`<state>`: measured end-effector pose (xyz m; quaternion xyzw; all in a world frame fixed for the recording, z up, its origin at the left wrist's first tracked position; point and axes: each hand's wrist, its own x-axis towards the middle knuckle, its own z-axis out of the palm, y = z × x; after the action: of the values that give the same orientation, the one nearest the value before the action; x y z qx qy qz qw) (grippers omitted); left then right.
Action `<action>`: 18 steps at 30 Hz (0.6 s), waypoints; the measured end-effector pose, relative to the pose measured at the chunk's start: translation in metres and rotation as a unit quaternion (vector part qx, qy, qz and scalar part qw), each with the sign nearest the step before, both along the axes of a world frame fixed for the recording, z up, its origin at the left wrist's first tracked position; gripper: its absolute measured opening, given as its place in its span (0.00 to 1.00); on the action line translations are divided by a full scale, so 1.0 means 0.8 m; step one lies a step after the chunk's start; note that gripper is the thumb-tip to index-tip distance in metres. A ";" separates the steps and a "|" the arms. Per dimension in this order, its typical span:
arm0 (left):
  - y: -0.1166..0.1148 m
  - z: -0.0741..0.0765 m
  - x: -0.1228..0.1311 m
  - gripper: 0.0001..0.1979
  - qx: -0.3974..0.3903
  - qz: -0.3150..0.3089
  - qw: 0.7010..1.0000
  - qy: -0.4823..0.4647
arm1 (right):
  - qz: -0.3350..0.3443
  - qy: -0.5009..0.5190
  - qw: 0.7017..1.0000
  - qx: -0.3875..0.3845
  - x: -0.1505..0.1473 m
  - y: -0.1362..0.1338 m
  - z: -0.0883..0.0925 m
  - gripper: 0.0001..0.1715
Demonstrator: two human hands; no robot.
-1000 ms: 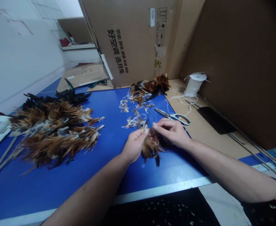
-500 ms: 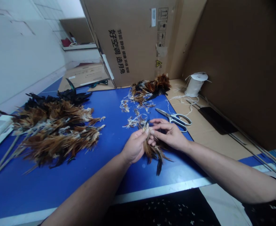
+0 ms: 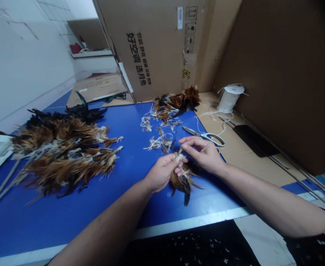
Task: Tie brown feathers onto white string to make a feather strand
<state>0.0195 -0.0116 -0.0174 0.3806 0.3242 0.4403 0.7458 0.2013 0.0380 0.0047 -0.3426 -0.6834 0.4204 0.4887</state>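
My left hand [image 3: 163,171] is closed round the pale quill end of a bunch of brown and black feathers [image 3: 183,184], whose tips hang down toward the table's front edge. Just above and to the right, my right hand [image 3: 202,153] is pinched at the upper end of the bunch; what lies between its fingertips is too small to make out. Silver scissors [image 3: 213,138] with pale handles lie partly behind the right hand. Loose feather scraps and white string [image 3: 159,143] are scattered on the blue tabletop [image 3: 129,125] beyond my hands.
A large pile of brown and black feathers [image 3: 70,162] covers the left side. Another feather heap [image 3: 176,101] lies at the back, against a cardboard box [image 3: 162,48]. A white string spool [image 3: 230,99], a dark flat object [image 3: 255,140] and thin sticks [image 3: 303,175] are on the right.
My right hand has drawn slightly up and right, away from my left fingers. The left hand keeps its hold on the feather bunch.
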 end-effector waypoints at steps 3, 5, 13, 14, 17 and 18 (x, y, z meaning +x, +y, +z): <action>0.002 0.004 0.001 0.18 -0.010 0.026 1.000 0.000 | -0.083 0.069 0.994 0.023 0.009 0.010 0.002 0.13; 0.004 0.005 0.001 0.17 -0.015 0.055 0.998 -0.012 | -0.112 0.115 0.987 0.029 0.015 0.014 0.006 0.12; 0.009 0.002 0.000 0.17 -0.034 0.120 0.990 -0.063 | 0.098 -0.047 0.994 0.012 0.001 -0.012 0.016 0.16; 0.008 0.002 0.001 0.17 -0.036 0.121 0.990 -0.068 | 0.095 -0.058 0.994 0.015 -0.003 -0.015 0.014 0.17; 0.006 0.005 0.002 0.18 -0.036 0.093 0.993 -0.071 | 0.059 -0.059 0.996 0.013 -0.009 -0.017 0.006 0.16; 0.005 0.006 0.003 0.17 -0.035 0.078 0.994 -0.066 | 0.044 -0.056 0.997 0.015 -0.010 -0.016 0.004 0.16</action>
<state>0.0215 -0.0075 -0.0126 0.2979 0.3182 0.5100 0.7416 0.1936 0.0251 0.0080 -0.3276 -0.7304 0.4116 0.4356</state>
